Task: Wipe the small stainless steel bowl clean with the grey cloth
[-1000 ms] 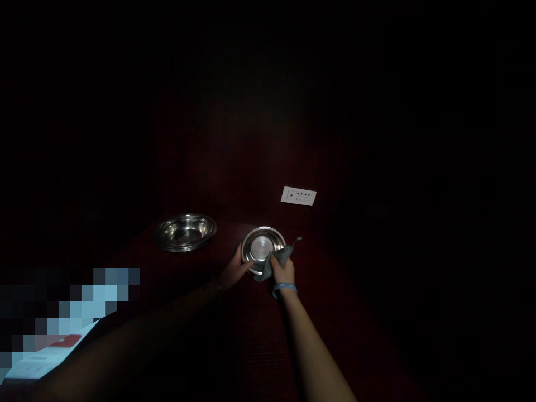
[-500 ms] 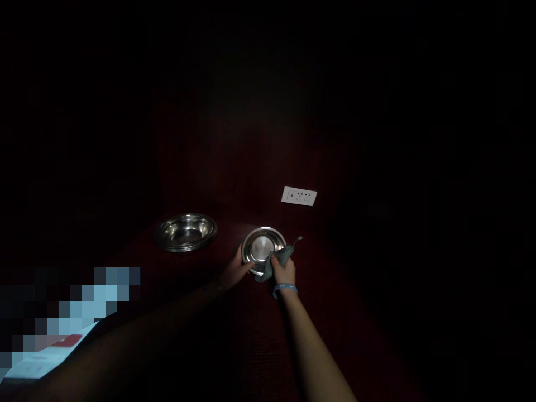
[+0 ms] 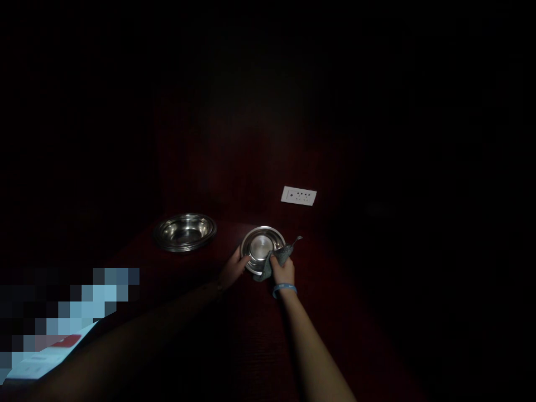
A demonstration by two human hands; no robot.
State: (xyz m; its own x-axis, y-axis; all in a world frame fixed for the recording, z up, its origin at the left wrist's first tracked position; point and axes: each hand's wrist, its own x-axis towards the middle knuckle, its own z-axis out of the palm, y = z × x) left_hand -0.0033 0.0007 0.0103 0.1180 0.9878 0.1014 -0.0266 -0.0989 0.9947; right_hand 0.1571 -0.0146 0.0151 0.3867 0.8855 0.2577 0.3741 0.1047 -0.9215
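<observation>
A shiny metal bowl [image 3: 262, 245] is held between my two hands, tilted so that its inside faces me. My left hand [image 3: 233, 269] grips its left rim, with the thumb over the edge and the other fingers hidden behind. A grey-green cloth [image 3: 264, 270] is bunched in my right hand [image 3: 283, 271], which presses it on the bowl's lower right rim. One thin corner of the cloth sticks out to the upper right. Around my right wrist is a blue wristband [image 3: 285, 289].
To the left, a stack of wider metal bowls [image 3: 185, 233] stands on the dark red tabletop [image 3: 259, 340]. A white socket plate [image 3: 298, 196] is on the wall behind. Something bright and partly pixelated [image 3: 46, 357] is at the lower left. Most of the surroundings are dark.
The bowl and both hands have shifted very slightly left. My left thumb sits a little higher on the rim. My right hand still has the cloth pressed on the bowl.
</observation>
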